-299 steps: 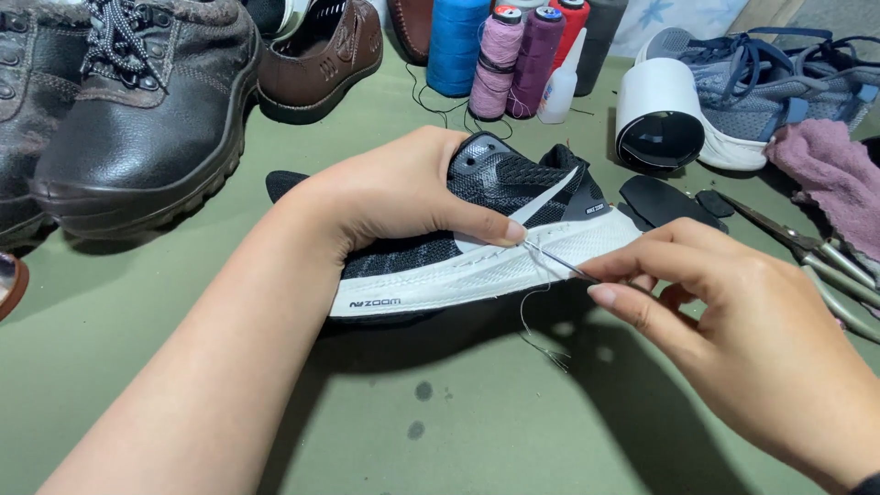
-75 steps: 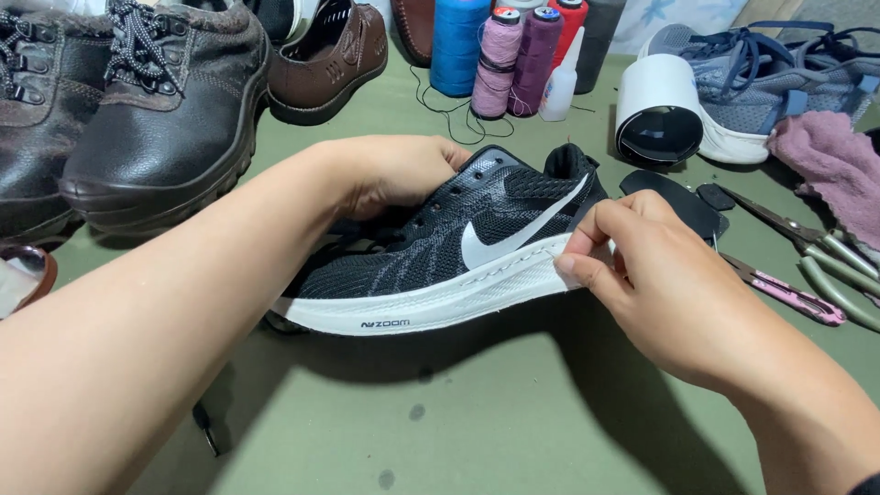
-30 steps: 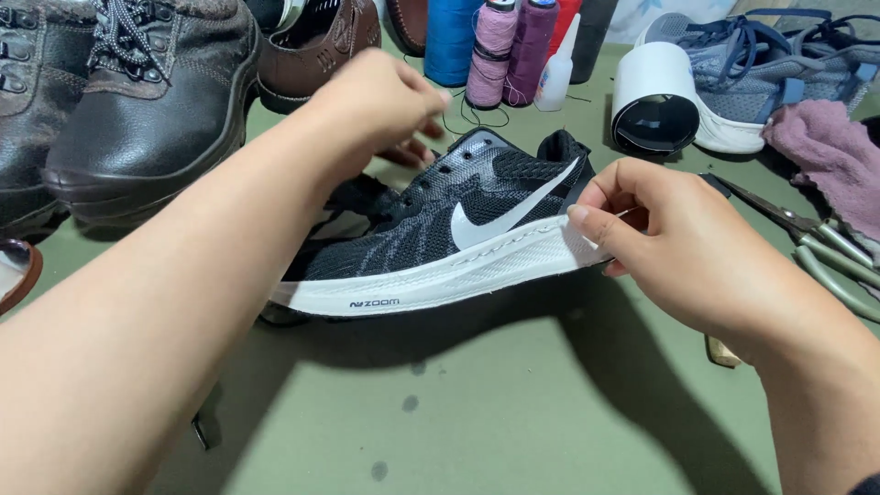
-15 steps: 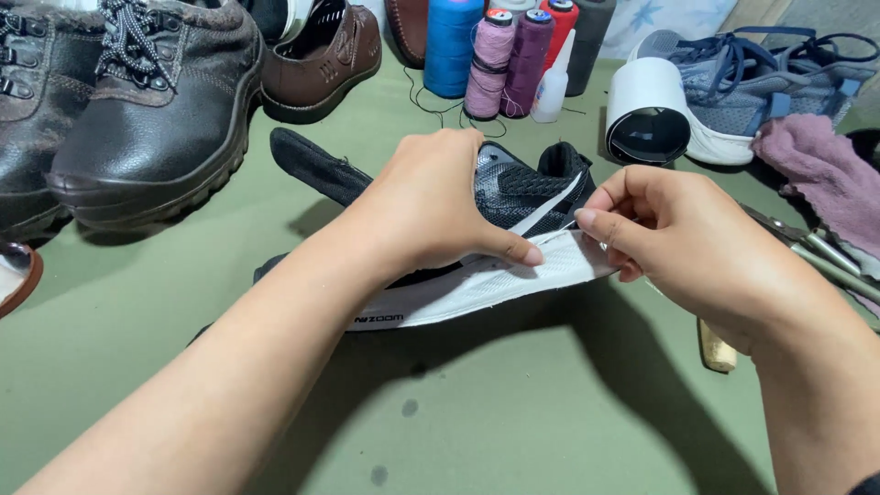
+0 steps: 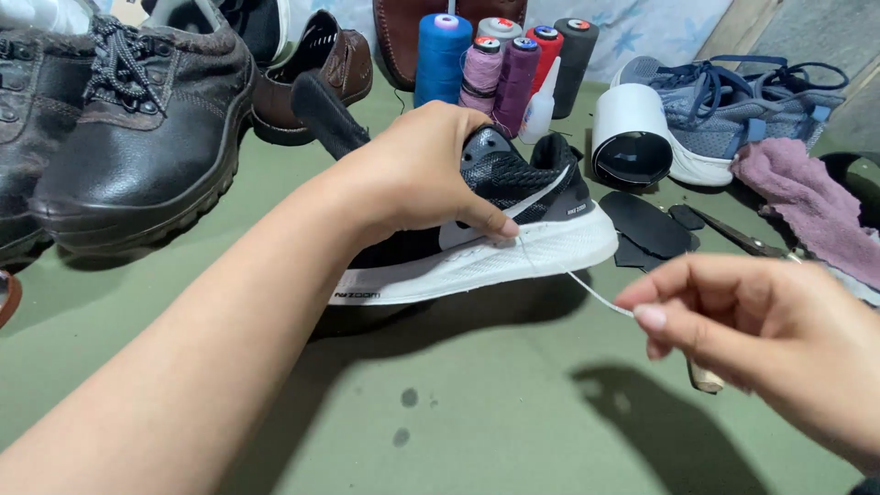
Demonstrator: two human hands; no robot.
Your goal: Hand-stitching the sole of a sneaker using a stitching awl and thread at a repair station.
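Two bare hands work one shoe on the green cloth-covered table point(image 5: 513, 403). Largest beside them is the black leather lace-up work boot point(image 5: 137, 147) at far left, well apart from the work. The black knit running shoe with a white foam sole point(image 5: 513, 247) lies on its side mid-table, heel to the right. The left hand point(image 5: 422, 174) is cupped over its upper, grasping it, thumb pressed on the seam where upper meets sole. Behind stand several upright spools of sewing thread, blue, purple, red and black point(image 5: 500, 64), and a white roll with a dark core point(image 5: 631, 137). The right hand point(image 5: 761, 339) is pinched shut on the thin white sewing thread point(image 5: 587, 286), which runs taut from the seam to its fingertips.

To draw this stitch well, I judge the pull should stay level with the seam and steady, the left thumb bearing down by the exit point so the foam does not tear and the shoe does not slide.

Half a second earlier the right hand sat against the shoe's heel end, fingers at the seam; now it is well clear, lower right, with thread paid out between. The left hand has shifted a little forward over the upper, and the shoe lies more exposed at the heel.
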